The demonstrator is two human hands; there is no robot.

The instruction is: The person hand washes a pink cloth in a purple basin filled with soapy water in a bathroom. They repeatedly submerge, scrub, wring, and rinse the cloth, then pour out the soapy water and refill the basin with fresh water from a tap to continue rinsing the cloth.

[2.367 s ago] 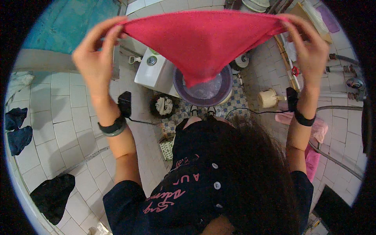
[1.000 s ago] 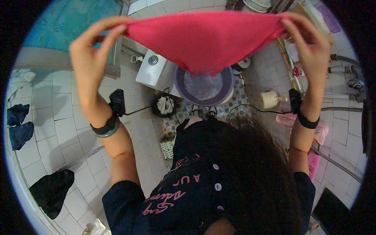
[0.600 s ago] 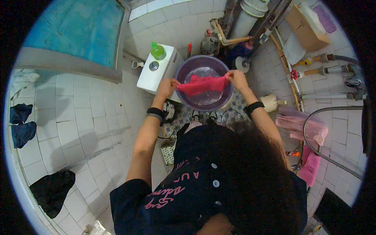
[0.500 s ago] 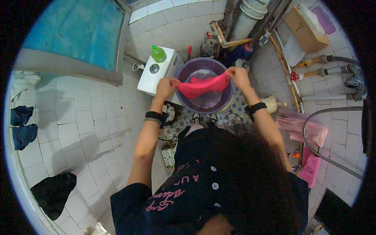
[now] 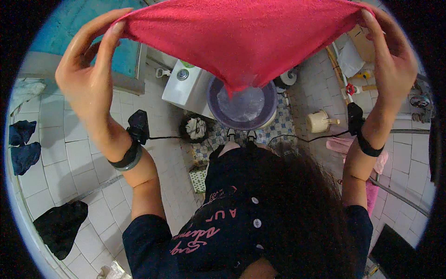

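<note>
The left hand (image 5: pixel 90 79) and the right hand (image 5: pixel 392 60) are each pinching a top corner of the red cloth (image 5: pixel 241 37), fingers closed on it. They are holding it up wide, so it is hanging right above the purple tub (image 5: pixel 242 103) and its tip can drip in. Around the tub, white floor tiles (image 5: pixel 69 158) are showing, with dark clothes (image 5: pixel 60 228) lying well away from it.
</note>
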